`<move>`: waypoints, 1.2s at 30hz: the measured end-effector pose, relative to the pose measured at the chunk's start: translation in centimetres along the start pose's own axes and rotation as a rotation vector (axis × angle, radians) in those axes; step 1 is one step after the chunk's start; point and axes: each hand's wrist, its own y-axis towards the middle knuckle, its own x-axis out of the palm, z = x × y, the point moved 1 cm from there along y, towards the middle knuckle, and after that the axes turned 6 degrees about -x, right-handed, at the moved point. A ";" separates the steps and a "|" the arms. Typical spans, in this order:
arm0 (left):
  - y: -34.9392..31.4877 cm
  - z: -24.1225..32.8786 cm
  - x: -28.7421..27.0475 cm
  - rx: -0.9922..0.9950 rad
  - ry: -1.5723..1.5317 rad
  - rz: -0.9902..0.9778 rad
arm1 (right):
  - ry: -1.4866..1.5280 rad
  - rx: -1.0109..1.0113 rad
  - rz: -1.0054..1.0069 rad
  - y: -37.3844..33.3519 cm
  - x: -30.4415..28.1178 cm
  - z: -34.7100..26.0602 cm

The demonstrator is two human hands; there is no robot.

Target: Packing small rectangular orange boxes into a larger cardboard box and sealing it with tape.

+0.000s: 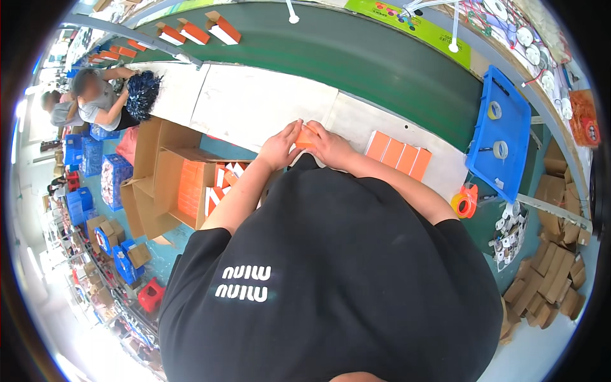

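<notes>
My left fingers [293, 131] and right fingers [319, 130] clasp the small orange box [307, 137] by the near edge of the counter [254, 99]; light, even pressure should keep its corners square.

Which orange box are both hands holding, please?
The single orange box between the left hand and right hand: it alone is held; the row of orange boxes lies farther right.

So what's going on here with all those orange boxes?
A person's left hand and right hand hold a small orange cardboard box between them, at the near edge of a long white worktable. A row of orange-and-white boxes lies on it to their right. On the left, an open brown cardboard carton holds more orange boxes.
</notes>
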 end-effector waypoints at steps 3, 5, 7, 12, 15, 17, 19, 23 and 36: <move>0.0 1.0 -1.1 -0.013 -0.036 -0.035 | -0.117 -0.030 0.011 0.3 -0.4 0.4; 0.1 0.4 -0.8 -0.022 -0.026 -0.056 | -0.138 -0.075 0.054 0.5 -0.6 0.2; 0.4 -0.2 -0.8 -0.030 -0.015 -0.083 | -0.156 -0.116 0.100 0.8 -0.6 0.0; 1.0 -1.5 -0.6 0.025 -0.059 -0.116 | -0.212 -0.061 0.119 1.2 0.0 -0.3; 1.0 -2.9 0.5 0.022 -0.164 -0.142 | -0.237 0.035 0.005 1.7 -0.1 -1.1; 1.1 -3.2 1.0 0.051 -0.212 -0.114 | -0.288 -0.014 0.039 1.5 0.3 -0.8; 1.1 -3.3 1.6 0.073 -0.261 -0.081 | -0.338 -0.070 0.068 1.4 0.4 -0.8; 1.2 -3.9 4.5 -0.030 -0.623 -0.027 | -0.359 -0.072 0.061 1.1 0.9 -0.8; 1.3 -3.2 5.4 -0.614 -1.369 -0.055 | -0.318 0.024 0.129 0.8 0.1 -0.5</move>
